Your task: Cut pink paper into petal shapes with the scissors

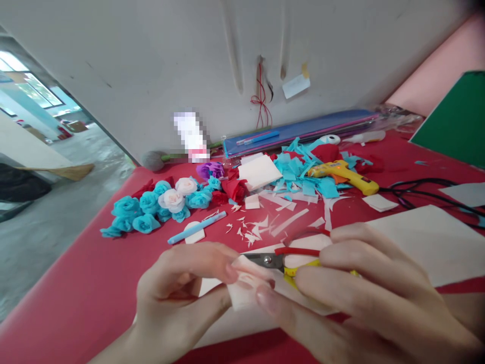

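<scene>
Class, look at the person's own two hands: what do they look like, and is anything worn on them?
Both the left hand and the right hand are bare: no glove, ring, bracelet or watch shows. No sleeve or cuff is in view. The right thumbnail looks short and rounded, though blur hides finer detail.

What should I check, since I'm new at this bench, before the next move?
1. Paper steady: ok, left hand and right hand both have fingers on it.
2. Scissors in hand: ok, the right hand has the handles.
3. Blade tips away from fingers: cannot tell, the tips are hidden.
4. Glue gun off the scraps: not ok, it lies on them.
5. Glue gun cool: cannot tell.
6. Blue flowers apart from the hands: ok.
</scene>
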### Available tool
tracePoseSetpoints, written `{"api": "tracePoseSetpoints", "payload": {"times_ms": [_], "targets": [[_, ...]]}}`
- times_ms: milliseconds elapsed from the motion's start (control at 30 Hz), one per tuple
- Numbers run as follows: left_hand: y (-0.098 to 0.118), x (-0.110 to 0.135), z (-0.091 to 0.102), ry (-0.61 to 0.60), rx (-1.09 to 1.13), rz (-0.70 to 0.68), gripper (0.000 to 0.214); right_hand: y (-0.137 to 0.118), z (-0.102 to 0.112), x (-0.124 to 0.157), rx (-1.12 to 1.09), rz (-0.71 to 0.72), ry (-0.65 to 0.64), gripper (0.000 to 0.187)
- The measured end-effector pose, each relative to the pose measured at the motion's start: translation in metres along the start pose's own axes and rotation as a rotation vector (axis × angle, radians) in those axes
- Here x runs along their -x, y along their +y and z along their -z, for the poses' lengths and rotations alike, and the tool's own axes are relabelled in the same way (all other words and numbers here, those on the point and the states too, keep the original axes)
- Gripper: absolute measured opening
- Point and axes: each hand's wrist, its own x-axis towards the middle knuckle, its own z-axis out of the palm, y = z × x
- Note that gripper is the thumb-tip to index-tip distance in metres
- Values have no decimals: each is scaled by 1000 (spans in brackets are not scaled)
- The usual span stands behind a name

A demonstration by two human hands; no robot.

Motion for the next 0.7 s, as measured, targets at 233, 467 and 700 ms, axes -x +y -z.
{"api": "tracePoseSetpoints", "payload": {"times_ms": [233,467,700], "targets": [[0,-1,1,-26,16,19,41,17,6,1,-16,222,-68,6],[-1,2,2,-22,19,12,42,11,6,1,-15,137,-47,18],[-4,3,5,-30,6,-10,42,15,7,-2,-36,196,-36,8]]}}
